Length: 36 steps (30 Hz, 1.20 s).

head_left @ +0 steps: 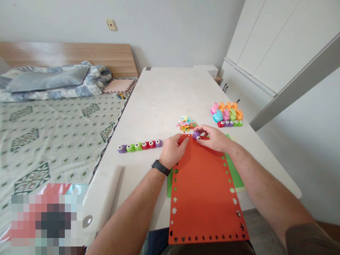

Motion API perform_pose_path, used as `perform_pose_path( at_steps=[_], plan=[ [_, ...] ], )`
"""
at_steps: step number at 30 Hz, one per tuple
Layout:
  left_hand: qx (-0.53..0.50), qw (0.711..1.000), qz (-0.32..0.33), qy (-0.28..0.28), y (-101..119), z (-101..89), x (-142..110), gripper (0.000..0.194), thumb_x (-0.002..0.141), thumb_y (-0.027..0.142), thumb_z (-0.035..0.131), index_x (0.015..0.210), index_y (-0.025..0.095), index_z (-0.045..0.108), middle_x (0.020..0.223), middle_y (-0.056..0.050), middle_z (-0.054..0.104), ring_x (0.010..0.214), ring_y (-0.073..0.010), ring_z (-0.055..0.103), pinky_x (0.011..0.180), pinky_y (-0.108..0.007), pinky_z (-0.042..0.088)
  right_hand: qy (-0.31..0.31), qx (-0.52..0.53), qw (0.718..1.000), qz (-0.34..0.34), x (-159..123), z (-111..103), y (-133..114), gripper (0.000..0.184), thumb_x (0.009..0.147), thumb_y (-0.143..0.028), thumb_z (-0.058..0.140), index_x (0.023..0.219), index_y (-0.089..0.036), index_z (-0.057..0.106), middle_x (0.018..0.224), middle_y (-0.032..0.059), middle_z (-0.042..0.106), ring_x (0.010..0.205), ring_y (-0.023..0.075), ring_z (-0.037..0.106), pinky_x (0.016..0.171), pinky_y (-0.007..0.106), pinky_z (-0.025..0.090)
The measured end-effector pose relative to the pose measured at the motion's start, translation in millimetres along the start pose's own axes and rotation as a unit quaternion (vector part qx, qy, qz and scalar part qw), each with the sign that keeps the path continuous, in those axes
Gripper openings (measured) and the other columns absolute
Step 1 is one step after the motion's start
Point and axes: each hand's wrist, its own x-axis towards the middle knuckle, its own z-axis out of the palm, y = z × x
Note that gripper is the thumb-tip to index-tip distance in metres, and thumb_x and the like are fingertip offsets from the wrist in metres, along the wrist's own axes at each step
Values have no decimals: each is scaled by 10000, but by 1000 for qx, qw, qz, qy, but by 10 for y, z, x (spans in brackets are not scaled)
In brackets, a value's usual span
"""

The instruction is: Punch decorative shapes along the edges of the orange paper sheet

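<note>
A large orange paper sheet (203, 191) hangs over the table's near edge, with small shaped holes along its sides and bottom. My left hand (173, 149) pinches its far left corner between thumb and fingers. At the sheet's far edge, my right hand (214, 138) grips a small purple craft punch (196, 135) that sits on the paper's border. Just beyond is a pile of colourful paper cut-outs (186, 123). Green paper (235, 171) lies under the orange sheet. Left of my left hand stands a row of small craft punches (138, 146) in purple, green and red.
More craft punches (228, 115), larger and smaller ones, are grouped at the right of the white table (170, 92). A long white device (105, 194) lies along the table's left edge. Beside the table is a bed (61, 131); white cabinets (268, 42) rise on the right.
</note>
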Motion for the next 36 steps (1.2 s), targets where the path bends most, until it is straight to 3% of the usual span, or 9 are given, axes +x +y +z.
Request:
perform_pose_path(
  at_steps=[21, 36],
  plan=[
    [-48, 999, 4, -14, 10, 14, -12, 307, 955, 411, 551, 813, 163, 662, 707, 1, 627, 669, -129, 515, 601, -239, 370, -50, 92, 994, 37, -12, -26, 64, 434, 875, -355, 715, 1280, -213, 654, 1198, 67, 718, 1083, 224, 665, 1024, 398, 491],
    [-65, 998, 3, -22, -24, 26, -13, 309, 958, 421, 554, 833, 162, 665, 738, -6, 647, 676, -134, 535, 616, -247, 392, -80, 82, 993, 26, -14, -63, 51, 329, 899, -350, 675, 1193, -200, 665, 1078, 50, 724, 958, 201, 657, 922, 351, 501]
  ],
)
